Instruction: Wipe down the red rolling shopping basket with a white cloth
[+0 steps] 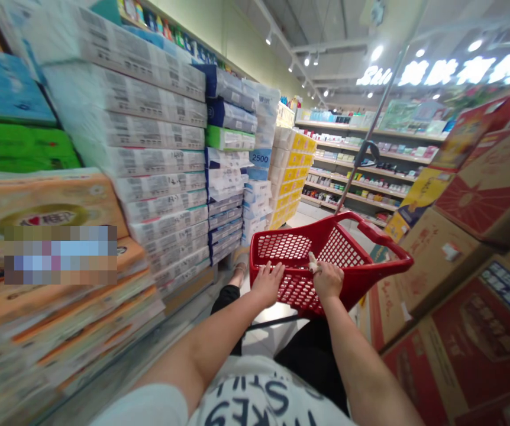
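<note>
A red plastic shopping basket (pixel 383 251) with a latticed wall stands low in front of me in a shop aisle. Its long metal pull handle (pixel 370 127) rises up and away from it. My left hand (pixel 267 283) is closed over the near rim of the basket. My right hand (pixel 326 278) grips the same rim just to the right, with a bandaged finger pointing up. The inside of the basket that I can see holds nothing.
Tall stacks of wrapped tissue packs (pixel 157 148) line the left side. Piled cardboard boxes (pixel 472 248) crowd the right. A narrow strip of floor (pixel 308 218) runs ahead to shelves (pixel 361 177) of small goods at the back.
</note>
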`<act>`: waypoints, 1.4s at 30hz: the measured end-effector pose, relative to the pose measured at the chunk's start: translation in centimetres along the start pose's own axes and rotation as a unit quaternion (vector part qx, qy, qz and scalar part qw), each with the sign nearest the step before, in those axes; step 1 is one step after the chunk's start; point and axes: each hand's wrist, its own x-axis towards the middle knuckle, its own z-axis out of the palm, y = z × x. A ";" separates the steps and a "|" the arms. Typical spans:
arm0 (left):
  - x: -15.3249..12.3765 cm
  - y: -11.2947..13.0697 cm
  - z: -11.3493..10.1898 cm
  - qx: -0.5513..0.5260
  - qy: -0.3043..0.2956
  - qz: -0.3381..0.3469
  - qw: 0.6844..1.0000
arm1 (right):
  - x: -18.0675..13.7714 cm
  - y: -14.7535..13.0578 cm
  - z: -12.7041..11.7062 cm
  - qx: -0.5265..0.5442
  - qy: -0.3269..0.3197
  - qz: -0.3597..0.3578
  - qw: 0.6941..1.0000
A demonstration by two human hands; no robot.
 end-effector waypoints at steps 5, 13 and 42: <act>0.2 0.1 -0.4 0.002 -0.010 -0.001 1.000 | -0.1 -0.2 -0.4 -0.019 -0.035 0.003 0.999; 1.4 -0.9 -0.8 0.005 -0.020 -0.007 1.000 | 0.6 -1.7 -1.6 -0.061 -0.104 -0.013 0.993; 2.2 -1.0 -0.4 -0.018 -0.027 0.004 0.999 | -0.2 4.0 -1.3 -0.010 0.051 0.048 0.998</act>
